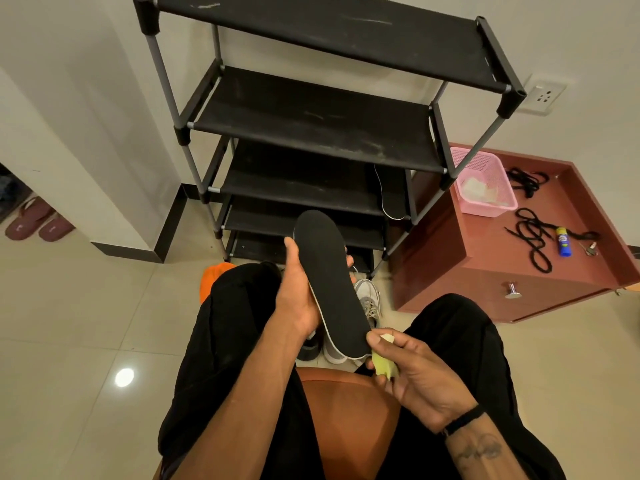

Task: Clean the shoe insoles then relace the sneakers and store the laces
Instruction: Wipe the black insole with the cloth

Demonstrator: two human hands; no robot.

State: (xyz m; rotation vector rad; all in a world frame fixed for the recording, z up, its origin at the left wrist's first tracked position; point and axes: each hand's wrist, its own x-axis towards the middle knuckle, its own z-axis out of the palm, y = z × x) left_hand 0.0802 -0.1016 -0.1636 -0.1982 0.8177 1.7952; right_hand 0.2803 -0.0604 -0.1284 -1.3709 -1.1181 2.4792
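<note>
Over lap: left hand (pixel 300 299) fingers grip insole (pixel 332 285); right hand (pixel 412 372) fingers pinch yellow cloth (pixel 382 367) at heel.

I count two black insoles (pixel 330 285), one held and one (pixel 389 194) on the shoe rack (pixel 311 123). I see two bundles of black laces (pixel 531 237), one pink basket (pixel 485 183), one glue stick (pixel 563 241), and two maroon slippers (pixel 38 223).

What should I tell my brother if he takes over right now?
Left hand holds a black insole up by its side. Right hand pinches a yellow cloth at the insole's heel end.
Another insole lies on the rack. Sneakers sit unlaced on the floor below. Black laces lie loose on the cabinet, beside a pink basket.
Left: finish wiping, refit insoles, relace, store laces.
</note>
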